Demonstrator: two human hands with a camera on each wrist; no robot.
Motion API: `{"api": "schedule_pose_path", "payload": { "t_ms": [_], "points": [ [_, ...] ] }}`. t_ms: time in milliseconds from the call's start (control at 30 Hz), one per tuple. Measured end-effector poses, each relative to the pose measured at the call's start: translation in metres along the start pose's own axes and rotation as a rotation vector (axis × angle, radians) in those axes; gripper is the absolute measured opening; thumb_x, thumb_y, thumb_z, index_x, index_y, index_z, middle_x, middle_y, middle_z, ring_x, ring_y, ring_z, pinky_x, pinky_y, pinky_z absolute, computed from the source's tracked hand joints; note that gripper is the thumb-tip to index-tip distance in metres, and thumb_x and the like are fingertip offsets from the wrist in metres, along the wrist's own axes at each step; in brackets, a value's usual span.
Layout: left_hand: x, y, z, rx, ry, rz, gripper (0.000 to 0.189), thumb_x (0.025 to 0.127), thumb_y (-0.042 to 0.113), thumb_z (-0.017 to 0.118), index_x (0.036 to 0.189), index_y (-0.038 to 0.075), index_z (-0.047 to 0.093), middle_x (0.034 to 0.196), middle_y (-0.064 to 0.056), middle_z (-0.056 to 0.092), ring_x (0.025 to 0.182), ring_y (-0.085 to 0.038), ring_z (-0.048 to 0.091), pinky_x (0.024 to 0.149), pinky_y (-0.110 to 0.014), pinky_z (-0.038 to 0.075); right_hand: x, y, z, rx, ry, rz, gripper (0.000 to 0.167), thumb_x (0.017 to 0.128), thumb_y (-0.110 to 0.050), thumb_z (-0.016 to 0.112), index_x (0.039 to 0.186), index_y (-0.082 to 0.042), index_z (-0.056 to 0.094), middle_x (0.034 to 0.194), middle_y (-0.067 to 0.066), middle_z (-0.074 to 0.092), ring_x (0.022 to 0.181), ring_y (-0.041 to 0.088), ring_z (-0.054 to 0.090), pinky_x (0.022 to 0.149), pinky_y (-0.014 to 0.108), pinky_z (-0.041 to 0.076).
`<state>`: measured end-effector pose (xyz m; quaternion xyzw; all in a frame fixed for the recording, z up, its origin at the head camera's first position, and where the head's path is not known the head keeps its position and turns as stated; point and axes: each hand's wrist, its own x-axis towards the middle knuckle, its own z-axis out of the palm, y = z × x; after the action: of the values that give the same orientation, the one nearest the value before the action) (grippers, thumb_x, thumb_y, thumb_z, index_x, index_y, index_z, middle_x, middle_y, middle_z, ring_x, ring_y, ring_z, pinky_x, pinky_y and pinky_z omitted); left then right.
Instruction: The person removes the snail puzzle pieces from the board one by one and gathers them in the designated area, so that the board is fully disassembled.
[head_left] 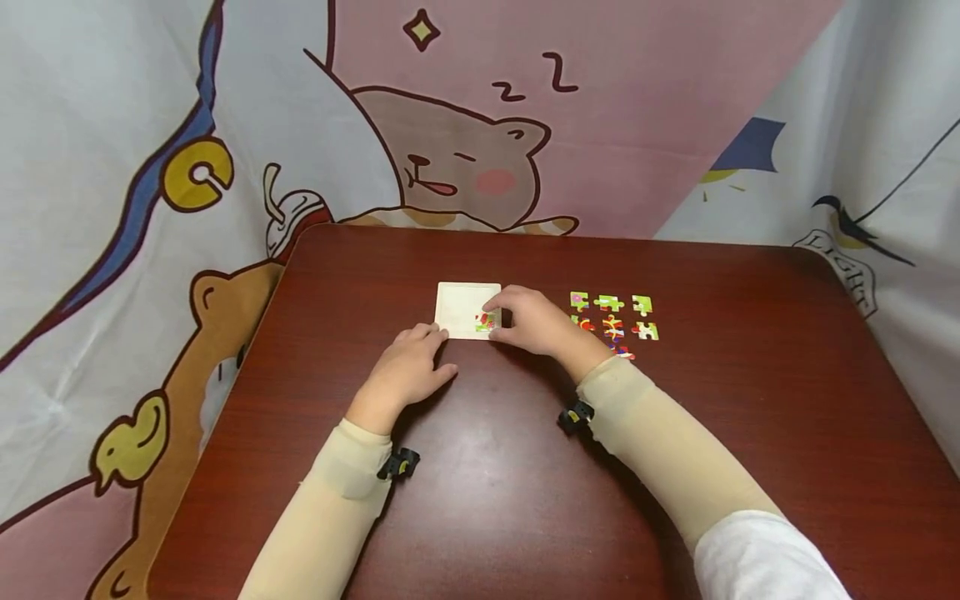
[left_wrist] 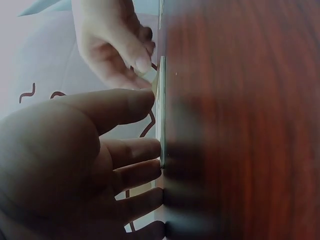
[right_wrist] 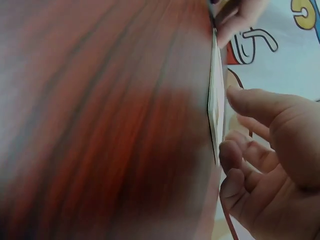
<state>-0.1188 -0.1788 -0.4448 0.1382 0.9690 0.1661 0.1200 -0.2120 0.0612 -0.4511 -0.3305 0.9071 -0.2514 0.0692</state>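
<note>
A pale, shallow square puzzle tray (head_left: 457, 304) lies on the table, with a green-and-red jigsaw piece (head_left: 482, 325) in its near right corner. My left hand (head_left: 405, 367) rests at the tray's near left corner, fingertips on the edge and thumb held apart. Over the right side reaches my right hand (head_left: 536, 321), its index finger and thumb around the piece. In the right wrist view, a gap shows between the thumb and loosely bent fingers of that right hand (right_wrist: 280, 145), and the piece is hidden. The left wrist view shows the left hand's fingertips (left_wrist: 152, 148) against the tray's edge.
To the right of the tray lie several loose jigsaw pieces (head_left: 610, 303) in rough rows, the nearest partly hidden by my right forearm. The dark red wooden table (head_left: 480, 450) ends at the back against a cartoon-printed cloth (head_left: 615, 125).
</note>
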Motion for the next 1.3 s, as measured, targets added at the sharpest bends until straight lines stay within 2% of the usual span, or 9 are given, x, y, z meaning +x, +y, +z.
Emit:
{"api": "schedule_pose_path", "payload": {
  "t_ms": [133,333,467,600,767,933,1067,1167,1300],
  "points": [
    [0.001,0.003,0.000,0.004,-0.006,0.009,0.065,0.105,0.038,0.068,0.157,0.003,0.052,0.161,-0.019,0.047,0.147,-0.041,0.043,0.118,-0.054,0.039,0.009,-0.008,0.003,-0.054,-0.058,0.047,0.044,0.090,-0.019,0.087,0.131,-0.006,0.075,0.128,0.013,0.069,0.119,0.028,0.065,0.107,0.042,0.049],
    [0.005,0.004,0.000,0.004,-0.009,0.015,0.065,0.105,0.039,0.068,0.157,0.004,0.052,0.160,-0.018,0.047,0.146,-0.041,0.043,0.116,-0.056,0.040,0.010,-0.010,0.003,-0.071,-0.095,0.076,0.039,0.092,-0.016,0.084,0.129,-0.004,0.076,0.120,0.013,0.067,0.105,0.026,0.063,0.099,0.041,0.051],
    [0.006,0.004,0.001,0.005,-0.001,0.019,0.065,0.104,0.039,0.068,0.157,0.004,0.052,0.160,-0.018,0.048,0.145,-0.041,0.044,0.115,-0.056,0.041,0.012,-0.008,0.002,-0.039,-0.103,0.090,0.039,0.091,-0.013,0.084,0.128,-0.003,0.075,0.115,0.013,0.071,0.105,0.027,0.064,0.098,0.041,0.052],
    [0.007,0.005,0.000,-0.003,0.001,0.019,0.065,0.104,0.038,0.069,0.157,0.004,0.052,0.161,-0.018,0.046,0.145,-0.043,0.043,0.115,-0.058,0.041,0.014,-0.006,0.000,0.020,-0.116,0.148,0.045,0.087,-0.012,0.087,0.129,-0.002,0.074,0.111,0.012,0.073,0.105,0.026,0.067,0.097,0.041,0.053],
    [0.004,0.008,0.000,-0.015,-0.036,-0.002,0.069,0.104,0.039,0.069,0.160,0.005,0.048,0.166,-0.019,0.041,0.148,-0.045,0.039,0.116,-0.060,0.039,0.014,-0.009,-0.002,0.049,-0.148,0.166,0.042,0.084,-0.013,0.090,0.123,-0.006,0.077,0.103,0.008,0.073,0.099,0.024,0.066,0.092,0.040,0.053],
    [0.002,0.009,0.001,-0.021,-0.045,-0.006,0.070,0.104,0.039,0.069,0.161,0.004,0.046,0.166,-0.020,0.040,0.148,-0.047,0.038,0.116,-0.061,0.039,0.011,-0.012,-0.002,0.045,-0.123,0.153,0.032,0.084,-0.009,0.089,0.114,-0.012,0.078,0.105,0.008,0.068,0.098,0.023,0.063,0.090,0.039,0.052],
    [0.002,0.009,0.000,-0.023,-0.041,-0.007,0.071,0.103,0.038,0.069,0.161,0.004,0.046,0.165,-0.020,0.040,0.148,-0.047,0.037,0.116,-0.061,0.038,0.007,-0.014,-0.004,0.075,-0.096,0.158,0.021,0.094,-0.005,0.077,0.112,-0.015,0.077,0.100,0.005,0.071,0.091,0.021,0.064,0.086,0.039,0.052],
    [0.001,0.008,-0.001,-0.027,-0.052,-0.027,0.070,0.104,0.037,0.068,0.162,0.004,0.045,0.167,-0.019,0.038,0.150,-0.046,0.035,0.117,-0.061,0.037,0.002,-0.015,-0.009,0.098,-0.070,0.154,0.021,0.100,-0.004,0.066,0.115,-0.015,0.077,0.095,0.002,0.074,0.087,0.021,0.065,0.085,0.040,0.052],
    [-0.002,0.006,-0.002,-0.032,-0.064,-0.049,0.071,0.105,0.036,0.068,0.163,0.005,0.043,0.168,-0.019,0.036,0.151,-0.045,0.033,0.117,-0.062,0.036,-0.010,-0.009,-0.022,0.110,-0.012,0.126,0.021,0.102,-0.005,0.065,0.117,-0.013,0.078,0.101,0.002,0.076,0.093,0.020,0.067,0.089,0.041,0.052]
  ]
}}
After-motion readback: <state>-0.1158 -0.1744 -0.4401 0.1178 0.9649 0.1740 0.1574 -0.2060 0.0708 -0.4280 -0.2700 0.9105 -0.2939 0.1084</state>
